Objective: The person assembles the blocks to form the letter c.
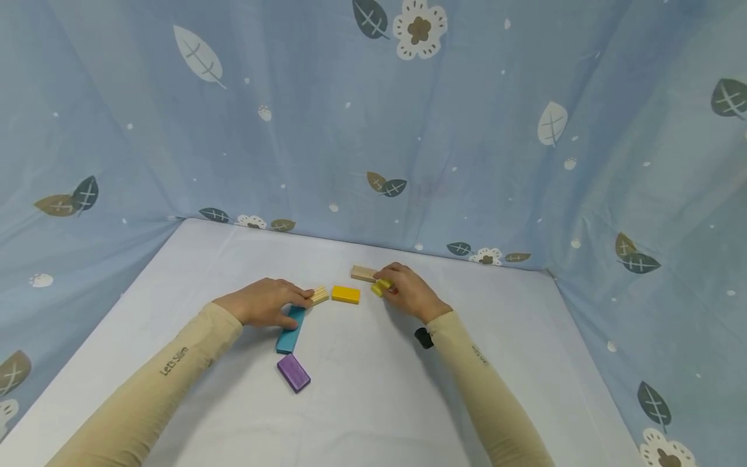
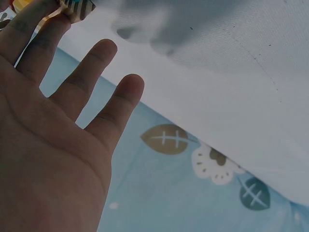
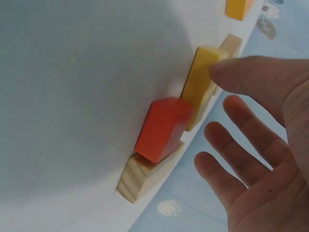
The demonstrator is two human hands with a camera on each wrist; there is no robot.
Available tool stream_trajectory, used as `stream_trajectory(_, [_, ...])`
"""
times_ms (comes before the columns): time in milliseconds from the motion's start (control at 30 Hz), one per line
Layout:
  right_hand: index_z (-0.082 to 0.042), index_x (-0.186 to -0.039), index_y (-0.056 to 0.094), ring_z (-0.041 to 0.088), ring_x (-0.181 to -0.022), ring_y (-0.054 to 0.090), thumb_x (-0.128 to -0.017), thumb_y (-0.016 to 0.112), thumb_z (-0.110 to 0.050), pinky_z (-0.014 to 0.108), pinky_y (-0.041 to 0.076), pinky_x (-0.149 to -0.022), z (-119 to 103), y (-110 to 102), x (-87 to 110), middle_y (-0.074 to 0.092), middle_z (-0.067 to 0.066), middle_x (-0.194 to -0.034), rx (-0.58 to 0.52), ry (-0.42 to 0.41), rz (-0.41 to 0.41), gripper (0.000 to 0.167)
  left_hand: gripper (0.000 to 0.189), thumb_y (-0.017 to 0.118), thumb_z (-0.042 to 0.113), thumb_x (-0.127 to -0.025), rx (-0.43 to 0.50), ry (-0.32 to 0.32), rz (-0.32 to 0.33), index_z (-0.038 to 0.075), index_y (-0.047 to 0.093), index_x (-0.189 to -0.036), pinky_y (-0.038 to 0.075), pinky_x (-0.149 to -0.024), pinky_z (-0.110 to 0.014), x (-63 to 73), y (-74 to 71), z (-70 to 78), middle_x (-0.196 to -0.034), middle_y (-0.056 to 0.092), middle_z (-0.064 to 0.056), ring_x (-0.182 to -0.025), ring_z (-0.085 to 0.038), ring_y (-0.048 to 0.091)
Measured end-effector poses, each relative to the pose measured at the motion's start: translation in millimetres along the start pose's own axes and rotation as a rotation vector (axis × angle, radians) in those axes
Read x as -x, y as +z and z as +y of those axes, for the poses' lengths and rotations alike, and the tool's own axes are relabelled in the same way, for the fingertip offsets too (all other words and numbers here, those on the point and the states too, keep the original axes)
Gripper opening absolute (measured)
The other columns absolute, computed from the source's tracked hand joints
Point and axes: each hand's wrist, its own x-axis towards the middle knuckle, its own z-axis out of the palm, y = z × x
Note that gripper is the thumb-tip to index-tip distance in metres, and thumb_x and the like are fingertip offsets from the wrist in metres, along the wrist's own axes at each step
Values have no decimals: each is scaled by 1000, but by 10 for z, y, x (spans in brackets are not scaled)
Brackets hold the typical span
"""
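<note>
My left hand (image 1: 265,303) reaches in from the left, its thumb over the blue block (image 1: 291,334) and its fingertips at a striped wooden block (image 1: 319,296). In the left wrist view two fingertips touch that striped block (image 2: 77,9), while the other two fingers stretch out straight. My right hand (image 1: 411,293) pinches a yellow block (image 3: 199,77), thumb on its face. Beside it in the right wrist view are a red block (image 3: 161,128) and a plain wooden block (image 3: 140,179). The right hand hides the red one from the head view.
A yellow-orange block (image 1: 346,294) lies between the hands. Behind it is a plain wooden block (image 1: 362,273). A purple block (image 1: 294,373) lies near the blue block's front end. The white table (image 1: 362,408) ends at a blue patterned curtain (image 1: 327,130).
</note>
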Motion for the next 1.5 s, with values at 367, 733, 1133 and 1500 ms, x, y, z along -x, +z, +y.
stream_trajectory(367, [-18,-124,73,19,-118,58,-92,74,-8,34,48,-106,25,-16,-110,64,3,-130,96,52,-101,33,51,78,30,-91,3,2,5,11,66,-136,40,-110,-58,-13,-6,16,-150,53,-7,-134,-36,50])
stream_trajectory(733, [-22,-123,74,20,-118,56,-90,76,-8,35,49,-105,-26,66,-100,62,2,-130,157,79,-69,36,51,78,31,-91,3,-1,4,11,66,-137,39,-110,-58,-17,-7,9,-150,53,-7,-135,-36,50])
stream_trajectory(1133, [-18,-122,72,19,-113,62,-87,82,-13,35,51,-103,-44,80,-67,65,1,-125,188,30,-8,36,52,78,32,-91,12,-16,-4,12,65,-137,39,-111,-59,-24,-4,-3,-151,52,-6,-136,-36,49])
stream_trajectory(1500, [-21,-125,71,17,-102,62,-90,80,-18,36,54,-96,-92,22,9,63,1,-121,81,33,33,36,51,78,31,-91,18,-18,5,11,66,-136,39,-111,-59,-5,22,-15,-150,53,-5,-135,-36,50])
